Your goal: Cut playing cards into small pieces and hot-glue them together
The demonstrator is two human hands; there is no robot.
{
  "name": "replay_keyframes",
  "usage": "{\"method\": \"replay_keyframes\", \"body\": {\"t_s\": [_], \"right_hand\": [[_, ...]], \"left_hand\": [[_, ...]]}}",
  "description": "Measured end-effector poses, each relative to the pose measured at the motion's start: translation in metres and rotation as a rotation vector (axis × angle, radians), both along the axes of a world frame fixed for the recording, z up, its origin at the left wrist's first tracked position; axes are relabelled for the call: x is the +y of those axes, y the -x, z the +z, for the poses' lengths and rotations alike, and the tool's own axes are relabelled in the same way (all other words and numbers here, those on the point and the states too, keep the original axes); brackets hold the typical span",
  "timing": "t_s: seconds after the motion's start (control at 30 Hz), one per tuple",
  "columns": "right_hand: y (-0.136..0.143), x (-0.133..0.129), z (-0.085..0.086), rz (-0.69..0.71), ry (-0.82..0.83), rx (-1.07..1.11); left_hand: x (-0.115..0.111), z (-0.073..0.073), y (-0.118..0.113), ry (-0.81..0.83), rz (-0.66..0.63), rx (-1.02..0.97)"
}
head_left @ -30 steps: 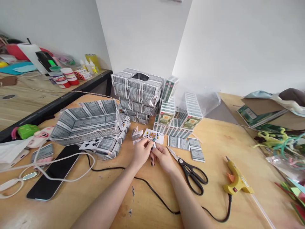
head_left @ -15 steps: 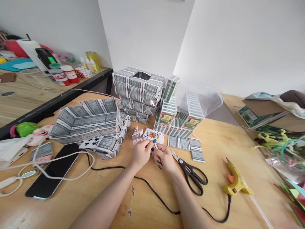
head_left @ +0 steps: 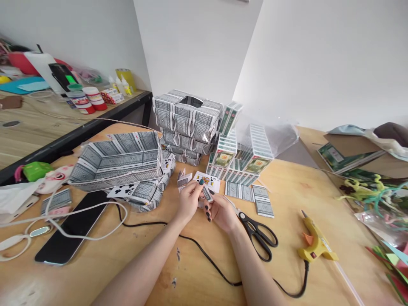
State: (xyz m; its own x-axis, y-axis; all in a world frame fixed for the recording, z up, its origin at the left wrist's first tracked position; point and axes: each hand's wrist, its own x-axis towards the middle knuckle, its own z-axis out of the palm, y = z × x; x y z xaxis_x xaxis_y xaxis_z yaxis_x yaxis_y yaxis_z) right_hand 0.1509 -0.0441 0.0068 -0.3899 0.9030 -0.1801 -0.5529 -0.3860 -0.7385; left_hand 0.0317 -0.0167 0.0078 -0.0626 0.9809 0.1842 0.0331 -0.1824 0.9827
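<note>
Between my two hands is a small folded playing card (head_left: 207,194), its grey patterned back showing. My left hand (head_left: 190,199) pinches it from the left with thumb and fingers. From the right, my right hand (head_left: 221,209) grips its lower end, fingers curled. Just beyond them a king card (head_left: 208,180) lies face up on the table. Beside it stands a small folded card piece (head_left: 183,178). Black-handled scissors (head_left: 259,233) rest right of my right hand, their blades partly hidden by it. Flat card pieces (head_left: 251,193) lie behind the scissors.
An open card tray (head_left: 117,163) sits at left on another card piece. Behind stand a card-covered box (head_left: 188,117) and stacked card packs (head_left: 259,148). A yellow glue gun (head_left: 315,242) lies at right, its black cable crossing the front. A phone (head_left: 72,229) and white cord lie left.
The folded card shows more between my hands, now tilted with its patterned back in sight. My right hand has turned slightly and its fingers have curled further in.
</note>
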Motion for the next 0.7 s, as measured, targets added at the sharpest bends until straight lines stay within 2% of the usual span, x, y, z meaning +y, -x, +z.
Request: {"method": "replay_keyframes", "body": {"t_s": [0.2,0.4,0.57,0.7], "right_hand": [[0.0006,0.0002,-0.0021,-0.087,-0.059,-0.064],[0.0053,0.0023,-0.0064,-0.092,-0.108,-0.212],[0.0061,0.0016,-0.0049,-0.166,-0.196,-0.449],[0.0057,-0.0001,-0.0035,-0.256,-0.257,-0.574]], "left_hand": [[0.0002,0.0005,0.0014,0.028,-0.095,-0.053],[0.0003,-0.0001,0.0006,-0.017,-0.111,0.117],[-0.0013,-0.0022,-0.0006,0.059,-0.122,0.230],[-0.0025,-0.0030,-0.0039,0.121,-0.117,0.091]]}}
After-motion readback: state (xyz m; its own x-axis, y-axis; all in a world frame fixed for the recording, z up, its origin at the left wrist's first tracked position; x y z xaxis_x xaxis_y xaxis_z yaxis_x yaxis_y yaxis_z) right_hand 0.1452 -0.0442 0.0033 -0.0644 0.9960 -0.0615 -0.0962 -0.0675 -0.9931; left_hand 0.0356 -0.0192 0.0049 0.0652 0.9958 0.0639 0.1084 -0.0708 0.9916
